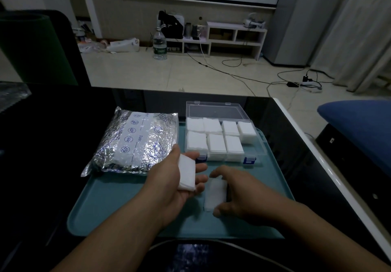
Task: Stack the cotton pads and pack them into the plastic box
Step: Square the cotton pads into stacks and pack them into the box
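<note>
A clear plastic box (259, 142) with its lid open stands at the far side of the teal tray (118, 197); several of its compartments hold white stacks of cotton pads (215, 138). My left hand (171, 185) lies palm up over the tray and holds a small stack of white pads (186, 174) between thumb and fingers. My right hand (239, 193) reaches down over another stack of pads (214, 195) lying on the tray, with its fingers and thumb curled round the stack's ends.
A crinkled silver foil bag (135, 142) with blue print lies on the tray's left part, just beyond my left hand. The tray sits on a dark glossy table (285, 136) with a white right edge. A blue cushion (359, 123) is at right.
</note>
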A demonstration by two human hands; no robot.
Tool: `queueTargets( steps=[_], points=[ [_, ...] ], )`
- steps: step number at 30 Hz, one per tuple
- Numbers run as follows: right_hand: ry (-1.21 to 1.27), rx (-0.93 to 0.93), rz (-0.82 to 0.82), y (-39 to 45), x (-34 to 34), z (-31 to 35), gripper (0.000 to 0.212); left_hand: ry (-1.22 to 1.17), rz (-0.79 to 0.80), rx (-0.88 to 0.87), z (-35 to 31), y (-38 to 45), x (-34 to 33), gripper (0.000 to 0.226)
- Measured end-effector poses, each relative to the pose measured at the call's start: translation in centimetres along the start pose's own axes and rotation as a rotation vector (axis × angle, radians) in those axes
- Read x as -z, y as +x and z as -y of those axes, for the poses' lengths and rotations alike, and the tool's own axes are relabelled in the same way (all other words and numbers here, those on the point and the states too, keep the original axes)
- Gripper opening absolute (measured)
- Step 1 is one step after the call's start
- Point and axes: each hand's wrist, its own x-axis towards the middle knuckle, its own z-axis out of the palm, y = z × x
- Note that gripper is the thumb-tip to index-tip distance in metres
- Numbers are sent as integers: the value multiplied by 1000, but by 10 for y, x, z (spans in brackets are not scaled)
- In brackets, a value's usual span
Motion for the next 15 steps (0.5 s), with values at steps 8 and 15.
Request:
queueTargets(
  steps=[8, 15],
  points=[
    [114, 12, 36, 6, -2, -3, 40, 6, 8, -2, -1, -2, 0, 53],
    [7, 157, -97, 4, -12, 5, 73, -33, 14, -24, -8, 0, 2, 52]
  ],
)
